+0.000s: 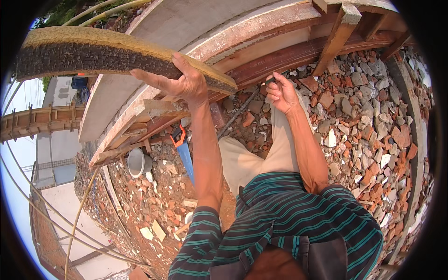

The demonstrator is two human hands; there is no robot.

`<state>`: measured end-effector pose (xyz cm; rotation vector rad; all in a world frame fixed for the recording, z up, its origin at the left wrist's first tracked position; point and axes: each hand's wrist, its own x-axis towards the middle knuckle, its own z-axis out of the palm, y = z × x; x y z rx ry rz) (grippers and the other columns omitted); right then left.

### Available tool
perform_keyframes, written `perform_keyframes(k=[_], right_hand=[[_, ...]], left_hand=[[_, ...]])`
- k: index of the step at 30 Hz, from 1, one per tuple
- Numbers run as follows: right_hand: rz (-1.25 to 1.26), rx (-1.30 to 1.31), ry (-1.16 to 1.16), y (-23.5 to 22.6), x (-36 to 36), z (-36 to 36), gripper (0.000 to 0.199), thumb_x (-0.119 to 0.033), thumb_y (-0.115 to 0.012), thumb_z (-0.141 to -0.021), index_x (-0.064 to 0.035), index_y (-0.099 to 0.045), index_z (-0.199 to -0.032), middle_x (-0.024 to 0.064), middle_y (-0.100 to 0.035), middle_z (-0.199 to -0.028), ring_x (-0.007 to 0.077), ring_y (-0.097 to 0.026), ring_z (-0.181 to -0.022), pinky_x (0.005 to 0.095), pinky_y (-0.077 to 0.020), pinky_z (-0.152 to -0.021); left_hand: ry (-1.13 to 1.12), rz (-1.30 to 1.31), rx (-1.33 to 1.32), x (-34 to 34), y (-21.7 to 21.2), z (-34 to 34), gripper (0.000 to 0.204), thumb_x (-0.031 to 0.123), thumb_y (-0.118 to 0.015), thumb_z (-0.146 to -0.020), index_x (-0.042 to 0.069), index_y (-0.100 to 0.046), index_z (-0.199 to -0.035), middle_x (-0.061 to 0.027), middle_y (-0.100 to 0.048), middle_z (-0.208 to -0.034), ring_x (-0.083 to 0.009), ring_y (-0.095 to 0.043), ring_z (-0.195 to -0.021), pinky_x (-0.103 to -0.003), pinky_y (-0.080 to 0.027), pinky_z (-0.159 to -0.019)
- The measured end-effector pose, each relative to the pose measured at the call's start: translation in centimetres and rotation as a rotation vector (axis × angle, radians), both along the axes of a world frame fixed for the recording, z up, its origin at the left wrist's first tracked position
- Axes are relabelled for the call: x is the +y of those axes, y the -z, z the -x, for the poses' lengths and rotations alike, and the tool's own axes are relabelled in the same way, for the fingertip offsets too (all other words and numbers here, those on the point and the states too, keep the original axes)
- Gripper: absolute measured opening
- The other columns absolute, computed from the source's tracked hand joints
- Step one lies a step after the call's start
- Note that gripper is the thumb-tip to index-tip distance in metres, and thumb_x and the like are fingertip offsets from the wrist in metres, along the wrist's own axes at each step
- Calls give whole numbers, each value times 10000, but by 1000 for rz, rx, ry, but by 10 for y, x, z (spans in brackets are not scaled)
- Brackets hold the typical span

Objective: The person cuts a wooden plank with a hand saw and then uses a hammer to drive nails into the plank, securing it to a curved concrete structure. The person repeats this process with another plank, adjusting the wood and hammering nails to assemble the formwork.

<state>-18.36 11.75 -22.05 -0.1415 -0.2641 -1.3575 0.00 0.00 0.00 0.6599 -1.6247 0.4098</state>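
Observation:
A long, thick piece of timber [93,56] with rough dark bark along its side and a yellowish upper face reaches in from the far left. My left hand [189,86] holds it near its right end, thumb up against the bark and fingers stretched along the lower edge. My right hand [282,95] is closed beside the reddish formwork board [280,63], above my right knee. Thumb and forefinger pinch something small and dark that I cannot make out. A ribbed metal rod [238,113] slants through the rubble between the hands.
A handsaw [183,151] with a blue blade and orange handle lies left of my left forearm. Farther left is a grey bucket [136,163]. Broken brick and stone rubble [368,126] covers the ground at right. A wooden brace [336,39] juts from the formwork.

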Motion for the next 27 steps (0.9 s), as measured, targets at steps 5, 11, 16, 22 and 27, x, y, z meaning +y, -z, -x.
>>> perform_keyframes(k=[5,11,16,22,27], right_hand=[[-476,796,618,-52,44,-38,210,-154,-490,-933,-11,-618,-845,81,-625,-829,149,-567,-701,302,-471,-652],[-236,1603,718,-111,96,-63,187,-135,-574,-872,34,-633,-924,109,-597,-879,192,-585,-803,325,-472,-681],[171,1767,1127,-135,116,-84,495,-363,-694,-849,52,-652,-1115,130,-570,-914,233,-575,-856,349,-473,-731],[377,1747,1013,-146,131,-86,555,-262,-835,-710,49,-642,-1128,176,-618,-980,279,-626,-890,371,-509,-763],[451,1841,1020,-163,123,-82,476,-218,-837,-695,30,-648,-1054,165,-640,-957,262,-650,-840,352,-523,-698]], left_hand=[[436,-222,425,43,-35,-19,1047,68,-655,-827,29,107,-1545,-296,-306,-1510,-414,-431,-1339,-497,-381,-1124],[886,-386,809,93,-66,-107,745,190,-528,-786,10,-268,-1460,-265,-476,-1305,-366,-589,-1159,-493,-591,-917],[1301,-417,975,101,-40,-177,605,286,-493,-843,-14,-437,-1366,-239,-557,-1240,-284,-641,-1089,-445,-596,-881],[1464,-407,1146,110,-10,-207,596,487,-465,-920,59,-528,-1330,-148,-686,-977,-301,-702,-877,-431,-623,-778],[1304,-299,1388,110,13,-224,692,651,-427,-931,108,-475,-1358,-168,-659,-1003,-323,-680,-891,-508,-601,-784]])
